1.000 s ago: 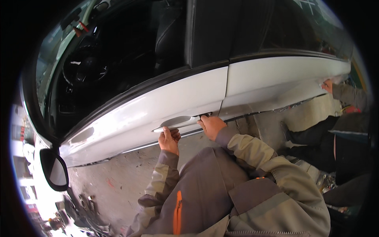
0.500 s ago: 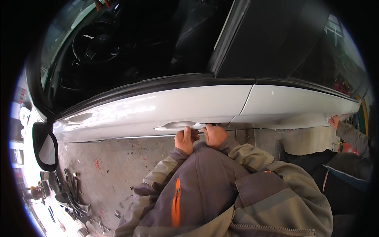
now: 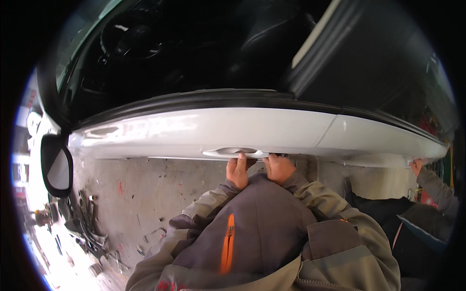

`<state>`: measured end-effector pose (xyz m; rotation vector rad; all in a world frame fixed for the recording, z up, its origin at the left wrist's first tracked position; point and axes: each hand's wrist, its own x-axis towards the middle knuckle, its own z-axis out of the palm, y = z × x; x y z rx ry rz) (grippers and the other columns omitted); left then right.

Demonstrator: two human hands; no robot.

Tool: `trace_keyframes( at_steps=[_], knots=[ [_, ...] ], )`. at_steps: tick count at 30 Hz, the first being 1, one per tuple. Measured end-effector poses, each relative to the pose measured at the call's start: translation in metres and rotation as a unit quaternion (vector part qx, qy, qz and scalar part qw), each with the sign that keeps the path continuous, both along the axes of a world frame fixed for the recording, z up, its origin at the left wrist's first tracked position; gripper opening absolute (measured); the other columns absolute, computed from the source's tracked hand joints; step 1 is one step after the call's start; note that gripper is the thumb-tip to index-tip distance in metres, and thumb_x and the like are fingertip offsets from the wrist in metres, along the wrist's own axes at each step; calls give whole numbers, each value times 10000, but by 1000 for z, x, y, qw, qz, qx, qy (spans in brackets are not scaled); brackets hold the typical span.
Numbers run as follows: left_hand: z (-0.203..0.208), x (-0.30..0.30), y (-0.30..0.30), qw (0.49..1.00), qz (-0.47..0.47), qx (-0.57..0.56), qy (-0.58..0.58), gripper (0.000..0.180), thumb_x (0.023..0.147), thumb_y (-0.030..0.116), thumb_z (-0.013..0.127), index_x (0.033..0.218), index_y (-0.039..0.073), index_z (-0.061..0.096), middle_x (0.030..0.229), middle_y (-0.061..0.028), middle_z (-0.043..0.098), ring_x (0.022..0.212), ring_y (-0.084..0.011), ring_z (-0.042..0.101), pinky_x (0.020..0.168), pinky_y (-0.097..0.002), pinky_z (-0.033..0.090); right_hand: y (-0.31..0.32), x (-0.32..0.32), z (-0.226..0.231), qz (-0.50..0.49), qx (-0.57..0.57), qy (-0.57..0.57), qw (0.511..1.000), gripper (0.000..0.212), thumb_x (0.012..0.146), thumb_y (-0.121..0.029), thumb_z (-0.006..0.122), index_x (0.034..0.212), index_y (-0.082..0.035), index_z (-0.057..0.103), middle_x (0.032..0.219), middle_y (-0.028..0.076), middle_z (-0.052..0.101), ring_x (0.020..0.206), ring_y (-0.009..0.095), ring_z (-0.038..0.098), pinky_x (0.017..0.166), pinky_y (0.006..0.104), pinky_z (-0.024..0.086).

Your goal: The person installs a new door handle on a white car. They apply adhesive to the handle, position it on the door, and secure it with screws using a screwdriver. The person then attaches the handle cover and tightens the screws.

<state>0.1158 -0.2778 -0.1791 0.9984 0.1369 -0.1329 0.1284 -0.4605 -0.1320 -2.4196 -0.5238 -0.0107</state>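
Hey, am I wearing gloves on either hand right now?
No, both the left hand and the right hand show bare fingers at the white door handle.

Floor (image 3: pixel 184 182): grey, stained, left of centre in frame, more at right. Red marks (image 3: pixel 121 189) mid-left. Dark parts (image 3: pixel 80 220) heaped lower left, thin crossed piece (image 3: pixel 119 262) near them, small bits (image 3: pixel 141 250) alongside.

The head-worn fisheye looks down from close above the jacket (image 3: pixel 349 254) at six o'clock, facing the car door (image 3: pixel 194 123) toward twelve.
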Motion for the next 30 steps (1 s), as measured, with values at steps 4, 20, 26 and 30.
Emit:
trace_keyframes(
  at_steps=[4,20,26,30],
  knots=[
    [3,3,4,998,-18,51,-44,437,1106,329,480,1247,-75,569,1174,-164,676,1066,-243,674,943,-409,562,-1,3,4,-5,-41,-8,999,334,1024,-258,555,859,32,576,632,265,620,548,459,615,544,570,502],
    [30,34,12,916,3,-340,215,18,750,101,530,756,92,544,860,-72,585,942,-285,544,1019,-517,408,-5,5,4,30,-54,53,997,360,1032,-286,545,967,68,556,656,260,636,553,454,621,540,564,505],
    [51,27,27,928,-88,-221,288,117,827,147,515,761,87,590,854,-45,592,911,-281,586,971,-488,466,-3,0,7,8,-48,60,997,365,1031,-322,543,1032,40,591,769,258,677,667,445,658,616,556,516],
    [88,8,41,824,-135,536,-126,166,824,162,685,905,18,682,760,-91,668,737,-352,655,717,-461,533,4,0,10,-23,-41,47,998,365,1036,-334,521,1046,20,608,793,246,697,680,434,675,632,558,534]
  ],
)
